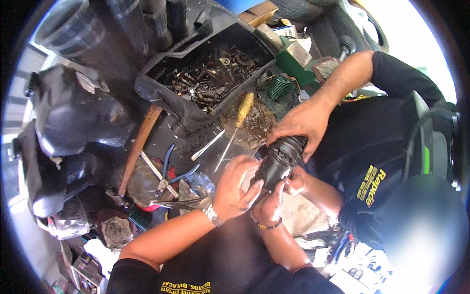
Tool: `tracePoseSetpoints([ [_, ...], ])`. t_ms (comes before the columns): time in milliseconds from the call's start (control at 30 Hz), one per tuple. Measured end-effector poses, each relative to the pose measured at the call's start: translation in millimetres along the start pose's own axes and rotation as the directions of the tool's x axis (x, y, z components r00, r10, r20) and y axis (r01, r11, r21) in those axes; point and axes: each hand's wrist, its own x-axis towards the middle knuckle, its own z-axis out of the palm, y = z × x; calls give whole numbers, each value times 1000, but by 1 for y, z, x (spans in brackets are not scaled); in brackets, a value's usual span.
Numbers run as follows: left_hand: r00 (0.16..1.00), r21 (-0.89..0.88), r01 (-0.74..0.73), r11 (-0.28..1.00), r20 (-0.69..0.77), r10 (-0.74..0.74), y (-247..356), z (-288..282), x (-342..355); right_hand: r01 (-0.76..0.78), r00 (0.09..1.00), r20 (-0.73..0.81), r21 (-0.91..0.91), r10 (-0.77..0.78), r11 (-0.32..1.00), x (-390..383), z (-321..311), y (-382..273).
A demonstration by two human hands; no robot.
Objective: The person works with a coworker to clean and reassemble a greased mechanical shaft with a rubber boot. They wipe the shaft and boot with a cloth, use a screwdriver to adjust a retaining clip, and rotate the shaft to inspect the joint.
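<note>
A black ribbed rubber boot (280, 159) is held in the air near the middle of the head view, tilted with its far end to the right. My left hand (237, 188), below a metal watch, is closed against its near left side. From below, my right hand (269, 207), with a beaded bracelet at the wrist, grips its near end. A co-worker's hand (304, 121) wraps over the far end of the boot, and the co-worker's other hand (295, 181) touches its right side. Whatever lies inside the boot is hidden.
Beyond the hands stands a black bin (161, 100) full of bolts and nuts. A yellow-handled screwdriver (244, 110), a wooden-handled hammer (139, 149) and blue-handled pliers (168, 159) lie on the cluttered bench. At the right, a co-worker (352, 161) leans in close.
</note>
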Motion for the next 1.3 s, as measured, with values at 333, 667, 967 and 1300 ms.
tracePoseSetpoints([
  [333,998,-148,4,989,59,5,-22,20,20,302,951,51,-366,-305,880,1,-5,43],
  [667,982,18,-43,999,186,39,-14,5,32,665,730,308,-526,-610,530,24,-4,52],
  [967,892,190,-135,972,451,36,4,-17,43,606,762,145,-502,-631,616,19,18,45],
  [1300,886,347,-185,919,463,4,0,-4,36,588,807,83,-200,-584,784,22,34,29],
])
